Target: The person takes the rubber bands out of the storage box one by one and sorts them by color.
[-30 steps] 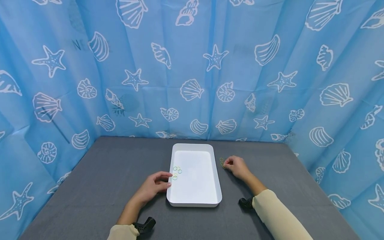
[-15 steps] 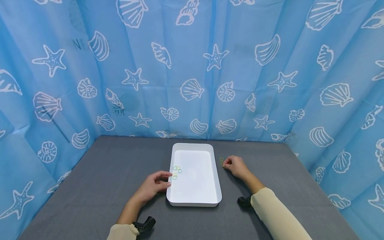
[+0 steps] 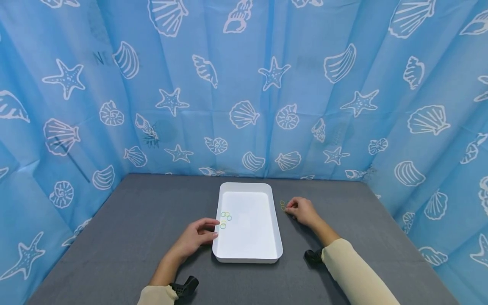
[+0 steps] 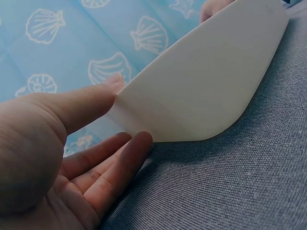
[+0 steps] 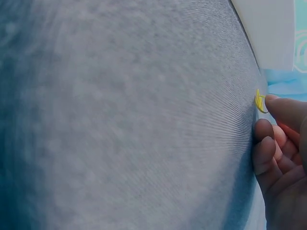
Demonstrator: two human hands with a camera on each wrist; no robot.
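Observation:
A white rectangular tray [image 3: 251, 241] stands mid-table. My left hand [image 3: 195, 234] rests at its left side, thumb up at the rim and the other fingers low against the outer wall, as the left wrist view shows. Inside the tray, near that hand, lie several thin green and yellow rubber bands [image 3: 229, 218]. Right of the tray, my right hand [image 3: 303, 211] is low over the table, thumb and forefinger pinching at a yellow rubber band [image 5: 259, 102]; the forefinger's tip is hidden in the right wrist view. More yellow bands [image 3: 282, 203] lie beside the fingertips.
A grey cloth [image 3: 152, 203] covers the table. Behind and on both sides hangs a blue curtain [image 3: 244, 140] with white shells and starfish. Each wrist carries a black device [image 3: 185, 286] at the sleeve cuff.
My right fingertips have shifted very slightly right, away from the yellow bands on the table. The left hand and tray hold still.

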